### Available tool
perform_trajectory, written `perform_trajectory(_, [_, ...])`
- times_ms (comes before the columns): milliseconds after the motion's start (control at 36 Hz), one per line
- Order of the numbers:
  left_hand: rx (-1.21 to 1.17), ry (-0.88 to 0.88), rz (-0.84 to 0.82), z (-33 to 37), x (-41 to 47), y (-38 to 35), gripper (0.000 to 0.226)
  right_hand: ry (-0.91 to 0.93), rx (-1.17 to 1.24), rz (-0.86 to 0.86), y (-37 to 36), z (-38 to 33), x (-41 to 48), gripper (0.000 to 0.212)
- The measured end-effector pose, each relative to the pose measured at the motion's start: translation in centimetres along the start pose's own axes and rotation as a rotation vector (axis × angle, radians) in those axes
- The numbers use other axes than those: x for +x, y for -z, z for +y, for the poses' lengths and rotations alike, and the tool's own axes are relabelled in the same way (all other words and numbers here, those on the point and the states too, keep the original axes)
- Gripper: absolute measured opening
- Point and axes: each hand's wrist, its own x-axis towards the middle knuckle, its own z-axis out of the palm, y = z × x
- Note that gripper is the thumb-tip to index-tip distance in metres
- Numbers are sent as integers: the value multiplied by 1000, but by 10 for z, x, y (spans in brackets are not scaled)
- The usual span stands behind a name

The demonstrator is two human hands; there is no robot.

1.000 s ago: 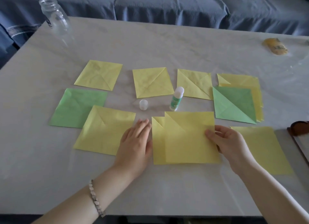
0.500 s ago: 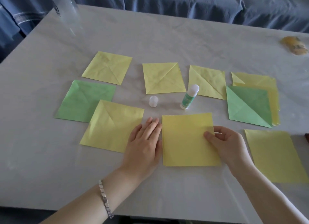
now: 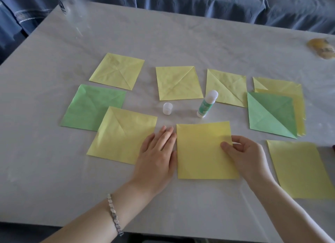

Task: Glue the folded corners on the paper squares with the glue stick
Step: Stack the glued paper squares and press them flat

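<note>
On the grey worktop (image 3: 163,34) the left hand (image 3: 157,155) lay flat just beside a yellow square (image 3: 201,152), the right hand (image 3: 248,155) pinching its edge, near the glue stick (image 3: 206,105) (label writing unreadable).

We've got a pale grey surface (image 3: 181,34), yellow paper squares (image 3: 178,83) and green paper squares (image 3: 92,107) spread over it, glue stick (image 3: 206,105) standing mid-surface, cap (image 3: 167,108) just left, clear bottle (image 3: 72,5) far left.

Paper squares (image 3: 204,150) matt, creased; glue stick (image 3: 207,104) glossy plastic; table (image 3: 163,41) smooth pale; bracelet (image 3: 114,214) shiny metal.
</note>
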Motion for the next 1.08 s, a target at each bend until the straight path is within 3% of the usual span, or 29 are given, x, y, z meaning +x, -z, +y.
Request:
perform_trajectory(250, [18, -4, -13, 0, 0, 0, 47, 21, -63, 20, -2, 2, -1, 17])
perform_trajectory(389, [69, 1, -49, 0, -1, 1, 61, 34, -65, 28, -3, 1, -2, 16])
perform_trajectory(583, [72, 9, 34, 18, -1, -3, 51, 38, -50, 19, -3, 3, -2, 17])
perform_trajectory(778, [110, -21, -81, 33, -9, -19, 53, 36, -71, 38, -4, 6, 0, 16])
perform_trajectory(1083, [129, -14, -79, 34, -8, -17, 55, 43, -100, 49, -5, 6, 0, 14])
